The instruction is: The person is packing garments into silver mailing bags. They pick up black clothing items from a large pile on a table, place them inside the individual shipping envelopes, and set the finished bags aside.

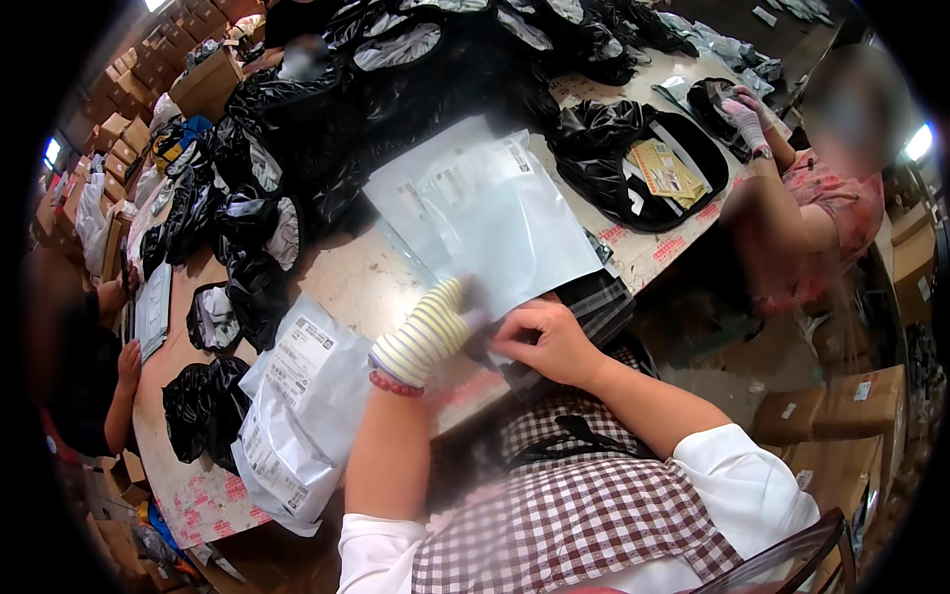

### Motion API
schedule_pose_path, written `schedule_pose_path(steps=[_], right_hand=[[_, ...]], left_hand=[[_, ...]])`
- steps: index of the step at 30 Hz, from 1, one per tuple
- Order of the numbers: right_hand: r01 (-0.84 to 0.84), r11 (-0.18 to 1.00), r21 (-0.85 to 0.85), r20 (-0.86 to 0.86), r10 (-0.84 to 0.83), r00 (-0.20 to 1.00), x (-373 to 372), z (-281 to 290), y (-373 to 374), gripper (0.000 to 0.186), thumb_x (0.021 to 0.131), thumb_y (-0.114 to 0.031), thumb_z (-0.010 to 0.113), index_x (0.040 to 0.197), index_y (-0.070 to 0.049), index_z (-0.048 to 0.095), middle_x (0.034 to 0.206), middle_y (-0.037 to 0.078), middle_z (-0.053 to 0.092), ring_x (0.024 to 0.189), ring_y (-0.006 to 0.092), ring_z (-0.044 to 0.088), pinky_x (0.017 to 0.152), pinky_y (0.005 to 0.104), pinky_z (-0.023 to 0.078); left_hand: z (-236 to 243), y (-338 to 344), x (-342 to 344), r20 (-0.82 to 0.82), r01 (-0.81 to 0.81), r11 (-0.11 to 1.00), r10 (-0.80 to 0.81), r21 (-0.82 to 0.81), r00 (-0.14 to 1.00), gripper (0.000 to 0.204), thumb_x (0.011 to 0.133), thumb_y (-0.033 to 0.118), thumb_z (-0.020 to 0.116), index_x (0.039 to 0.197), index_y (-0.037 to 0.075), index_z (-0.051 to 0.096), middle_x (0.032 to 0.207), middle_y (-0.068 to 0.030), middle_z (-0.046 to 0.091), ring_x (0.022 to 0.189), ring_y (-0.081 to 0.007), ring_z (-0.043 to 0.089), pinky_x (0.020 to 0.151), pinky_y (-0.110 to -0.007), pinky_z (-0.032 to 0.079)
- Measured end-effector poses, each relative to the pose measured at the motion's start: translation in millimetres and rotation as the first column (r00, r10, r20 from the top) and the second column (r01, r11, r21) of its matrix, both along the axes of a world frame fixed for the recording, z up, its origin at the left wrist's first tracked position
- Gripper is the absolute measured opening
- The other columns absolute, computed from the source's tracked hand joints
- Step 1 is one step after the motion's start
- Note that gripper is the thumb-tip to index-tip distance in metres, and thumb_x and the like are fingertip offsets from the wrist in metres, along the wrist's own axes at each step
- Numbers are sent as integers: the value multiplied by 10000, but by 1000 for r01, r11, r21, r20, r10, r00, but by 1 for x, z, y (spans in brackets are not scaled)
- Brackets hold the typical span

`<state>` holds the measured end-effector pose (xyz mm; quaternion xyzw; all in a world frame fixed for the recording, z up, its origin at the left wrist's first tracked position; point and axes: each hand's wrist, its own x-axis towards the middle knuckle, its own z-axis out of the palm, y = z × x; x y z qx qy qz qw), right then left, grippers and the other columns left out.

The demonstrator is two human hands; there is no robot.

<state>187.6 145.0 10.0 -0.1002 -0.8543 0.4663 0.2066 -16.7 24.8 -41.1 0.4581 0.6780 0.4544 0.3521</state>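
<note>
A white plastic mailing bag [515, 238] lies in front of me on the table, over more white bags with printed labels. My left hand [424, 335], in a yellow-and-white striped glove with a red bead bracelet at the wrist, is closed at the bag's near left corner; its fingertips are blurred. Bare, my right hand [550, 342] bends at the bag's near edge, thumb and forefinger pinched together. What the pinch holds, if anything, I cannot make out. Dark checked packages [599, 312] stick out from beneath the bag beside my right hand.
Labelled white parcels [297, 396] lie at the left on the table [198, 495]. Black plastic-lined openings [396, 48] fill the far side. A black bin [708, 163] holds yellow cards. Co-workers stand at left and right, one with gloved hands [744, 114]. Cardboard boxes [851, 406] are stacked at right.
</note>
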Motion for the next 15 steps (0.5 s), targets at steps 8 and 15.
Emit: schedule_pose_path(steps=[8, 15], right_hand=[[-239, 740, -629, 136, 407, 903, 104, 31, 87, 170, 820, -58, 872, 780, -16, 713, 851, 36, 686, 800, 132, 636, 723, 282, 507], [-118, 129, 985, 172, -842, 512, 270, -38, 200, 121, 817, -113, 813, 893, -37, 758, 936, 144, 726, 887, 317, 712, 804, 410, 555]], left_hand=[[57, -9, 21, 120, -13, 999, 18, -44, 993, 256, 941, -7, 604, 1181, 81, 604, 816, -6, 609, 685, -116, 635, 611, -261, 537], [86, -5, 39, -29, -47, 989, 43, -139, 999, 284, 973, 31, 607, 1248, 84, 651, 784, -12, 609, 620, -109, 603, 579, -260, 494]])
